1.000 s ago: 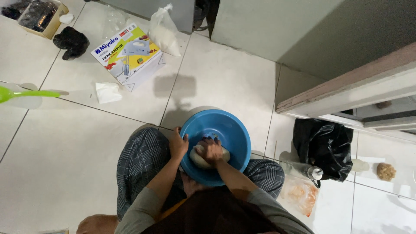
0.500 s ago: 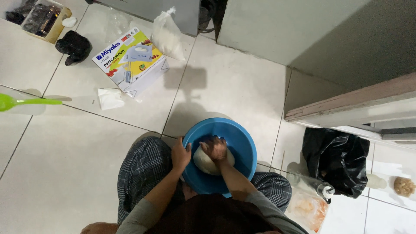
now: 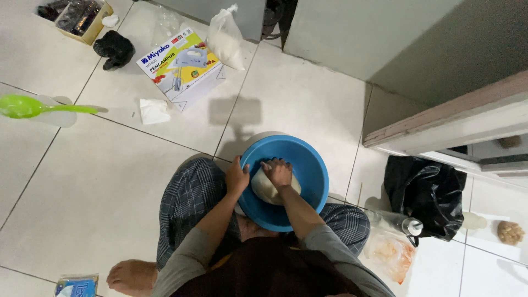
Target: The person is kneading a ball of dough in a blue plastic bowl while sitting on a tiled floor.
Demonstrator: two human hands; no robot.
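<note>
Here, right hand (image 3: 278, 171) pressed on pale dough (image 3: 265, 188), seemingly half-closed; left hand (image 3: 236, 177) clamped on blue basin (image 3: 311, 165) rim.

A home kitchen floor is showing here: someone is sitting cross-legged on pale tiles (image 3: 82, 181) beside a cabinet (image 3: 440, 126), working dough (image 3: 267, 187) in a blue bowl (image 3: 308, 165). A mixer box (image 3: 181, 66), a bag of white powder (image 3: 225, 38), a green spoon (image 3: 33, 106), a black bag (image 3: 426, 192) and a bottle (image 3: 396, 221) are lying around.
</note>
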